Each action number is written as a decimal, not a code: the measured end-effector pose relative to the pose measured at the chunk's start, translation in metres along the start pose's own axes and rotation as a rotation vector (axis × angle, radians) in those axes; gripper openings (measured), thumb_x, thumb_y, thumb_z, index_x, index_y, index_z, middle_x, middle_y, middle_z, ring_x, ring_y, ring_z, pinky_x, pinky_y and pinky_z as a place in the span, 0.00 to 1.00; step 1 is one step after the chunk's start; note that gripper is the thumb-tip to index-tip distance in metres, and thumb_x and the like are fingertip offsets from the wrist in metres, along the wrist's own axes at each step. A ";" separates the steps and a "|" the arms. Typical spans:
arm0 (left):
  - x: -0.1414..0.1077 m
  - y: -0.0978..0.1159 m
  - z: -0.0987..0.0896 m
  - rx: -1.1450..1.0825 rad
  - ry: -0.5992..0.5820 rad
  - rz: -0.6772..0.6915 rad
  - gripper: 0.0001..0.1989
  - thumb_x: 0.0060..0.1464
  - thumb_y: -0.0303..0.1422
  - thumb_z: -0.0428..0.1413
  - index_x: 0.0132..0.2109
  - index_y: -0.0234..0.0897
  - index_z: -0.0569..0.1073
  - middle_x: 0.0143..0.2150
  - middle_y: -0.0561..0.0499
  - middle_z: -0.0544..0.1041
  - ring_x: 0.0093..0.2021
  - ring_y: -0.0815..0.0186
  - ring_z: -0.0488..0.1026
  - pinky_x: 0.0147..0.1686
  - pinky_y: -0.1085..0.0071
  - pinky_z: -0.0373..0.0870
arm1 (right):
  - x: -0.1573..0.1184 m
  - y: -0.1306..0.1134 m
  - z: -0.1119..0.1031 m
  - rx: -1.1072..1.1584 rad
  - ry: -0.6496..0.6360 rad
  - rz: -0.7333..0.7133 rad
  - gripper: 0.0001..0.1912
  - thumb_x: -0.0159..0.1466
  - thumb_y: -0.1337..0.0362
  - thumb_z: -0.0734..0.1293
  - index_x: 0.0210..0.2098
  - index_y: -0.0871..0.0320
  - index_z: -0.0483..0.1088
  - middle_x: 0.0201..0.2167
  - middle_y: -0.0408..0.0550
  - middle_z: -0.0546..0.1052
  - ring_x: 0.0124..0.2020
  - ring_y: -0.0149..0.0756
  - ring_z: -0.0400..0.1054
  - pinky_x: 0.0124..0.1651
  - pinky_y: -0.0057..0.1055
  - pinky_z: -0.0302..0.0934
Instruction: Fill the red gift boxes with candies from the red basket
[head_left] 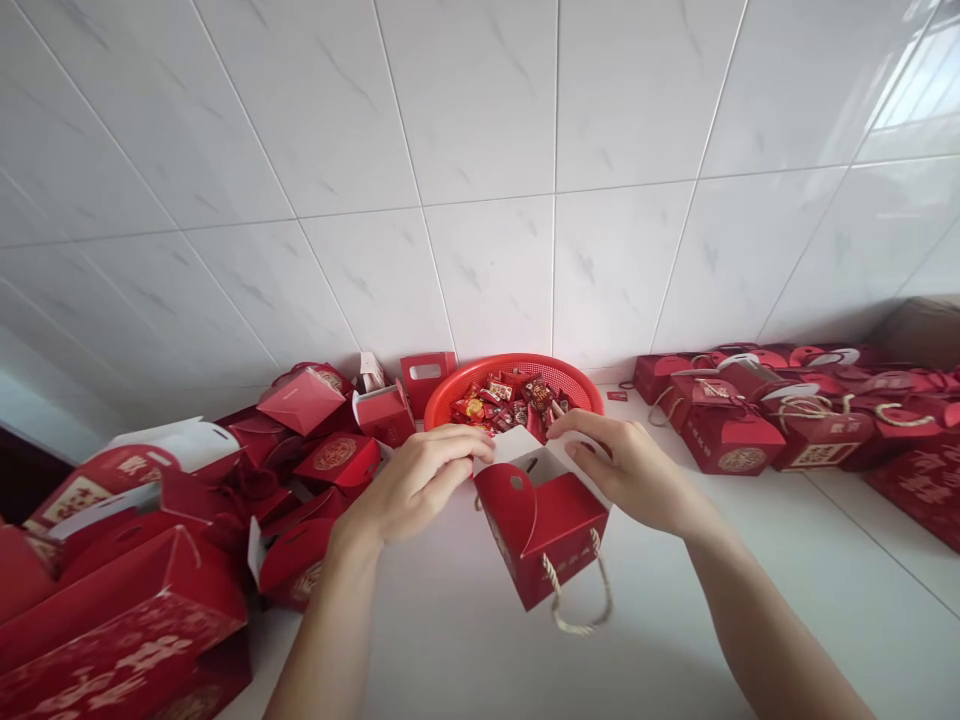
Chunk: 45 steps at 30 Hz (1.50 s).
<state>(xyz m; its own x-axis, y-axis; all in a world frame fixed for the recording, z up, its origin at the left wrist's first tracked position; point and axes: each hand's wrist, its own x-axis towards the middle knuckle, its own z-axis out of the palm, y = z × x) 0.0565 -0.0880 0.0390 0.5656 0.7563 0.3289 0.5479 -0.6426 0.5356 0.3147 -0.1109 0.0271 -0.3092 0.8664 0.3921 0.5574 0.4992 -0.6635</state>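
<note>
A small red gift box (559,520) with a white inside stands before me, its top flaps partly unfolded. A beige rope handle (585,620) hangs down from the side facing me. My left hand (420,485) is at the box's far left edge, fingers bent and closed on the flap there. On the opposite side, my right hand (637,470) grips the right flap between thumb and fingers. Just beyond the box, a red plastic basket (517,362) holds many wrapped candies (502,398). The box's inside is mostly hidden by its flaps.
Several red boxes (307,400) lie piled on the left, some with flaps up. To the right, closed red boxes (735,430) with rope handles stand in rows. A small red packet (617,396) lies by the basket. White tiled wall (487,270) rises behind the white surface (442,640).
</note>
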 end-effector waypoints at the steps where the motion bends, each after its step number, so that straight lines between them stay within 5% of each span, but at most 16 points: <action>1: -0.001 0.004 0.003 0.016 -0.009 -0.058 0.17 0.66 0.35 0.45 0.39 0.40 0.79 0.45 0.48 0.82 0.48 0.58 0.77 0.50 0.64 0.73 | -0.001 -0.001 0.002 0.002 -0.014 0.004 0.14 0.68 0.67 0.57 0.42 0.54 0.74 0.35 0.46 0.81 0.27 0.33 0.69 0.30 0.28 0.62; 5: -0.002 0.022 0.024 0.071 -0.011 -0.193 0.21 0.68 0.43 0.45 0.37 0.40 0.77 0.38 0.49 0.78 0.40 0.61 0.76 0.42 0.67 0.72 | -0.005 -0.005 0.017 0.005 -0.065 -0.008 0.16 0.67 0.70 0.57 0.39 0.54 0.77 0.31 0.45 0.80 0.26 0.33 0.69 0.29 0.28 0.61; 11: -0.011 0.021 0.027 0.128 -0.153 -0.262 0.10 0.61 0.42 0.55 0.44 0.46 0.78 0.52 0.51 0.75 0.44 0.61 0.78 0.46 0.67 0.72 | -0.003 -0.001 0.029 -0.057 -0.103 0.012 0.18 0.67 0.71 0.58 0.40 0.53 0.79 0.28 0.45 0.80 0.25 0.33 0.70 0.29 0.28 0.60; 17: -0.024 0.010 0.008 0.139 -0.426 -0.246 0.33 0.43 0.45 0.68 0.59 0.52 0.74 0.57 0.48 0.73 0.52 0.52 0.76 0.42 0.69 0.73 | 0.010 0.015 0.027 0.088 -0.144 0.032 0.13 0.65 0.72 0.62 0.38 0.55 0.79 0.35 0.46 0.82 0.33 0.35 0.74 0.37 0.29 0.65; 22: -0.019 0.008 0.015 0.179 -0.513 -0.356 0.32 0.41 0.37 0.66 0.57 0.48 0.73 0.54 0.49 0.72 0.47 0.56 0.77 0.36 0.71 0.71 | 0.019 0.031 0.032 0.194 -0.297 0.058 0.08 0.63 0.70 0.66 0.36 0.57 0.78 0.34 0.46 0.81 0.33 0.34 0.72 0.35 0.28 0.63; 26: -0.010 0.009 0.020 0.206 -0.580 -0.416 0.34 0.40 0.35 0.65 0.58 0.45 0.70 0.55 0.48 0.70 0.43 0.57 0.76 0.35 0.71 0.70 | 0.018 0.027 0.035 -0.003 -0.464 0.118 0.06 0.61 0.71 0.67 0.29 0.58 0.75 0.29 0.44 0.79 0.29 0.32 0.68 0.31 0.27 0.57; 30: -0.002 0.012 0.025 0.134 -0.668 -0.438 0.37 0.38 0.37 0.66 0.59 0.43 0.68 0.58 0.46 0.67 0.40 0.58 0.76 0.35 0.69 0.70 | 0.013 0.011 0.044 -0.417 -0.412 0.260 0.10 0.67 0.67 0.64 0.29 0.58 0.72 0.27 0.47 0.77 0.29 0.36 0.70 0.28 0.29 0.49; 38: -0.004 0.005 0.040 0.172 -0.656 -0.366 0.32 0.34 0.35 0.67 0.50 0.39 0.71 0.52 0.45 0.69 0.43 0.53 0.75 0.35 0.67 0.71 | 0.004 -0.011 0.068 -0.633 -0.497 0.329 0.18 0.65 0.54 0.70 0.48 0.59 0.71 0.44 0.58 0.79 0.43 0.49 0.75 0.36 0.32 0.57; 45: -0.007 -0.002 0.044 0.131 -0.629 -0.326 0.39 0.30 0.38 0.71 0.53 0.43 0.71 0.53 0.45 0.70 0.49 0.49 0.74 0.43 0.65 0.71 | 0.001 0.007 0.028 -0.413 -0.686 0.237 0.20 0.58 0.50 0.73 0.44 0.55 0.71 0.42 0.49 0.79 0.42 0.47 0.72 0.38 0.33 0.56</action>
<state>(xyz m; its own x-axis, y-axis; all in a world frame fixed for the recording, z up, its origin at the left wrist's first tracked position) 0.0786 -0.0975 0.0013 0.5865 0.7239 -0.3633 0.7968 -0.4352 0.4191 0.2965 -0.1059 0.0048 -0.4745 0.8305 -0.2918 0.8630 0.3737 -0.3399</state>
